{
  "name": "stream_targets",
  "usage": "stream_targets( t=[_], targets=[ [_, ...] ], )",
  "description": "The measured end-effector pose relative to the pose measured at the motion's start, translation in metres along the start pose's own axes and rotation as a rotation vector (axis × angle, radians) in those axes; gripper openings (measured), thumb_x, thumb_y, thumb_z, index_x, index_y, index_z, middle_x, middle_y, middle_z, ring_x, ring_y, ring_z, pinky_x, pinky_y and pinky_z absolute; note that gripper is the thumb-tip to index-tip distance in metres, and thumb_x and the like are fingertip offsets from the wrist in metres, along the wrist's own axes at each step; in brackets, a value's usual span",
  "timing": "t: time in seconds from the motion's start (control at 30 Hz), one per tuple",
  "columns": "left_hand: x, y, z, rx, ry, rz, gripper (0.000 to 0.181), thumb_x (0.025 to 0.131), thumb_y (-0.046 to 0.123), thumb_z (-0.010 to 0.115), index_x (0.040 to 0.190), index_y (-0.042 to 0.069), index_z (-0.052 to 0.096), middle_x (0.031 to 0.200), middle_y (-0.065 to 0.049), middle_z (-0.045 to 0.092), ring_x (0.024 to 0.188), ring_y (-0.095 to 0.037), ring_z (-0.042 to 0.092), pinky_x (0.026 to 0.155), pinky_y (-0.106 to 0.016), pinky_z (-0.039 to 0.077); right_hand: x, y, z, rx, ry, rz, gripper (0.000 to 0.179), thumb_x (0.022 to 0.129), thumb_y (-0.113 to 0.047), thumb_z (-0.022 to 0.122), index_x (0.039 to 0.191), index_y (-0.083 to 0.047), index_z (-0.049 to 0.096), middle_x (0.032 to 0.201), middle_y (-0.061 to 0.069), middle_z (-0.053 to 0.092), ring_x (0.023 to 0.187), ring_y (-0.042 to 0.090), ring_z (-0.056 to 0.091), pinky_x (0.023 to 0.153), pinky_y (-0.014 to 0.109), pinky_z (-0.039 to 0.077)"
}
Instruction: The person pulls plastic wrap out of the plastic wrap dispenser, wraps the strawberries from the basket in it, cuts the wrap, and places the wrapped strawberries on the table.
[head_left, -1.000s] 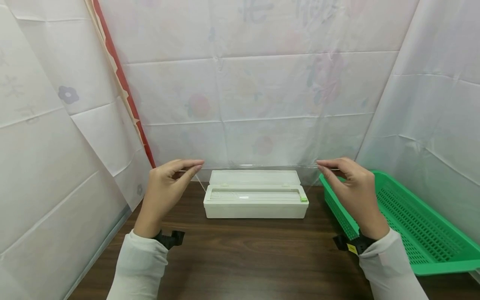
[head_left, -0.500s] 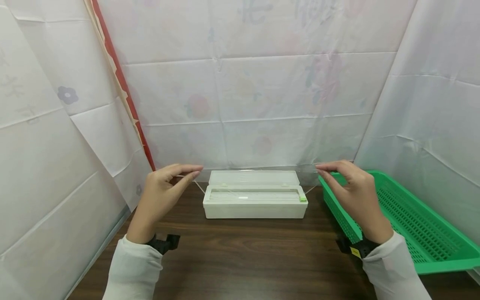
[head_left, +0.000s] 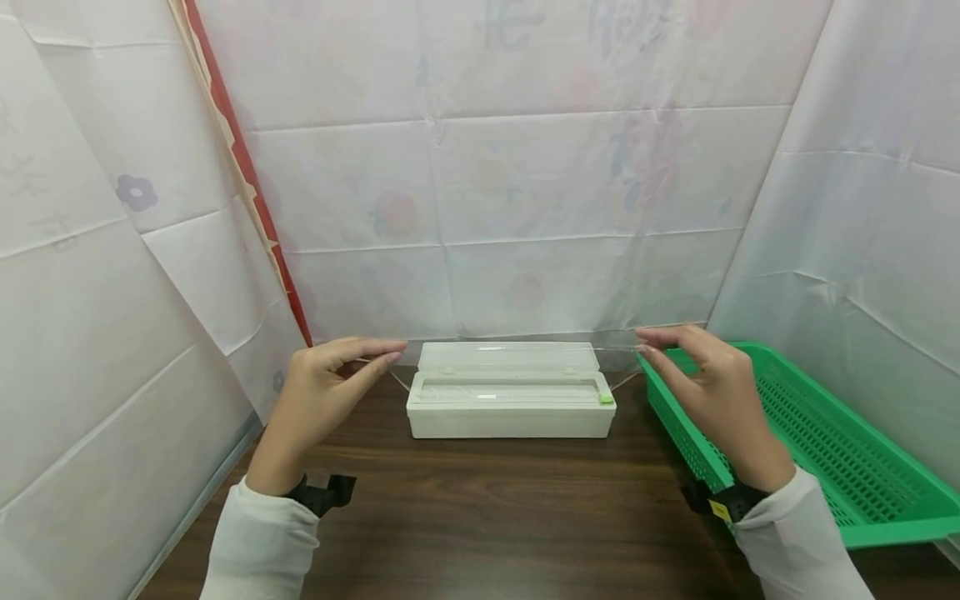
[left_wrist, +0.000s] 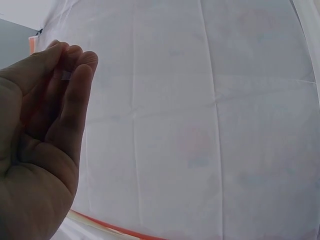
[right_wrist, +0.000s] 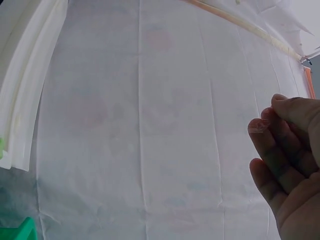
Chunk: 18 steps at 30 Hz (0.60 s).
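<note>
A sheet of clear plastic wrap spans between my two hands above a white wrap dispenser. Its lid stands raised at the back, and a small green cutter slide sits at the right end. My left hand pinches the wrap's left corner between thumb and fingers. At the other corner, my right hand pinches it likewise. The sheet is so transparent that mostly its edges show. In the wrist views the thumb and fingertips of the left hand and right hand come together.
A green perforated basket stands at the right, just beside my right wrist. Dark wood tabletop lies in front of the dispenser. White patterned sheets wall in the back and both sides.
Both hands have come down a little, lowering the front edge of the plastic wrap toward the dispenser's lid. The dispenser and basket stay where they were.
</note>
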<state>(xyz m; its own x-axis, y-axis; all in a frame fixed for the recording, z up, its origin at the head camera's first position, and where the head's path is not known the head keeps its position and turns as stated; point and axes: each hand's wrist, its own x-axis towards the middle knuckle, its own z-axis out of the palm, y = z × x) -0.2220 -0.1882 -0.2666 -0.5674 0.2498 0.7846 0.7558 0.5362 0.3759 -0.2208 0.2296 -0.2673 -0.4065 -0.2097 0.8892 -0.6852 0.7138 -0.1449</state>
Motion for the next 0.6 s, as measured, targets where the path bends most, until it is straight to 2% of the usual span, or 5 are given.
stream_targets(
  t=[0.1, 0.27, 0.47, 0.6],
  targets=[
    [0.0001, 0.0002, -0.0001, -0.008, -0.003, 0.017, 0.023, 0.084, 0.015, 0.069, 0.103, 0.027, 0.072, 0.096, 0.01, 0.07, 0.069, -0.006, 0.057, 0.054, -0.016, 0.045, -0.0009, 0.0001, -0.0021, -0.017, -0.011, -0.017, 0.026, 0.077, -0.01, 0.075, 0.102, -0.017, 0.072, 0.094, -0.003, 0.071, 0.087, 0.007, 0.06, 0.078, 0.012, 0.045],
    [0.0008, 0.0012, -0.0004, -0.011, 0.007, 0.033, 0.022, 0.084, 0.014, 0.069, 0.103, 0.025, 0.072, 0.095, 0.009, 0.07, 0.07, -0.007, 0.058, 0.055, -0.016, 0.046, -0.0019, 0.0003, -0.0057, -0.04, -0.065, -0.002, 0.023, 0.08, -0.013, 0.073, 0.102, -0.017, 0.071, 0.095, -0.004, 0.069, 0.09, 0.005, 0.059, 0.079, 0.01, 0.044],
    [0.0006, 0.0032, -0.0014, -0.009, 0.012, 0.025, 0.023, 0.083, 0.014, 0.069, 0.102, 0.027, 0.072, 0.096, 0.009, 0.07, 0.073, -0.007, 0.059, 0.056, -0.016, 0.047, -0.0019, -0.0002, -0.0065, -0.013, -0.047, -0.021, 0.024, 0.079, -0.009, 0.073, 0.101, -0.018, 0.071, 0.094, -0.004, 0.07, 0.09, 0.007, 0.059, 0.08, 0.01, 0.044],
    [-0.0026, 0.0028, -0.0025, -0.04, -0.016, 0.016, 0.024, 0.082, 0.013, 0.07, 0.102, 0.026, 0.072, 0.096, 0.008, 0.071, 0.074, -0.008, 0.06, 0.058, -0.016, 0.048, -0.0041, 0.0007, -0.0071, 0.023, -0.037, -0.04, 0.027, 0.075, -0.005, 0.075, 0.098, -0.019, 0.071, 0.093, -0.004, 0.069, 0.089, 0.008, 0.06, 0.08, 0.011, 0.044]
  ],
)
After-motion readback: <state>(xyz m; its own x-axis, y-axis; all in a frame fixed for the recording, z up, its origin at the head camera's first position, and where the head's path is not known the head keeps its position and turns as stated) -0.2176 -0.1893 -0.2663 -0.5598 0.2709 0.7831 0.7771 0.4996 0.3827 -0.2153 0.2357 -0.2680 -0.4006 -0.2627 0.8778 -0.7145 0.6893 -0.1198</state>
